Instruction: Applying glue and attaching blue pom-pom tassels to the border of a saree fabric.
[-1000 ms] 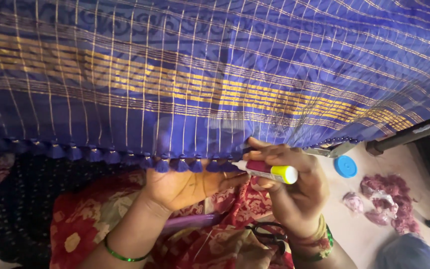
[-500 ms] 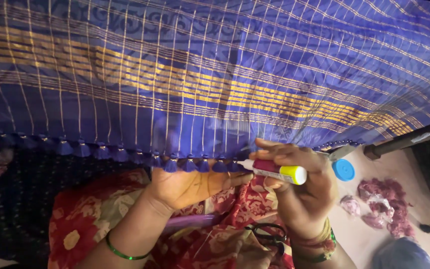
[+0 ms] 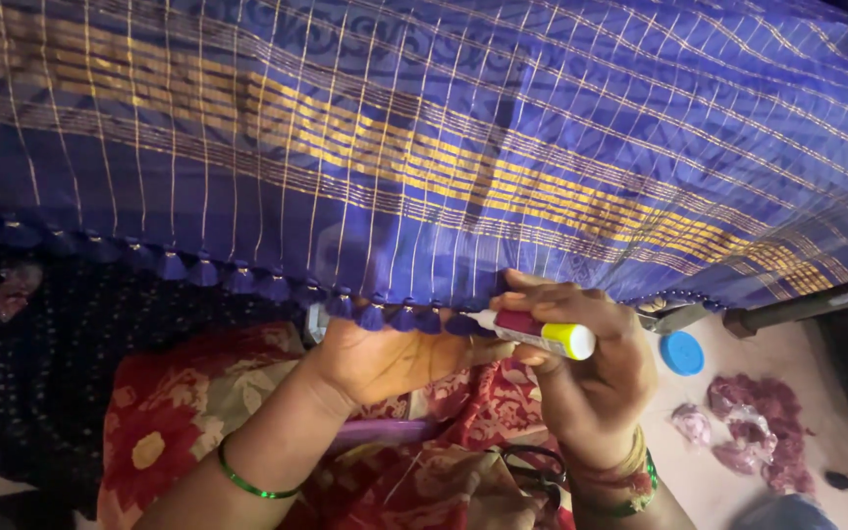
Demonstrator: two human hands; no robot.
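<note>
Right hand (image 3: 591,378) closed around a small glue tube (image 3: 532,334), white nozzle, maroon body, yellow-green end; tube lies roughly level, nozzle pointing left at the hem of the purple sari (image 3: 424,147). Left hand (image 3: 385,358) cupped palm-up under the same hem, fingers curled onto the fabric edge and partly hidden behind it; exact pinch can't be made out. Nozzle tip sits right at the row of purple tassels (image 3: 385,316) hanging off the hem, touching or just beside the tassel nearest the left hand's fingers. The two hands are near touching, tube between them. Sari is stretched wide across the upper view: purple ground, thin gold checks, a broad gold woven band running diagonally. Green bangle (image 3: 247,483) on the left wrist, gold and green bangles (image 3: 625,476) on the right. Below the hands, a red floral garment (image 3: 198,422) over the person's lap, black scissors (image 3: 532,466) lying on it just beside the right wrist. Floor (image 3: 718,432) to the right is pale; a blue round cap (image 3: 682,352) sits on it near the right hand, pink thread scraps (image 3: 753,432) further right. Dark metal bar (image 3: 807,304) at the right edge, under the sari.
</note>
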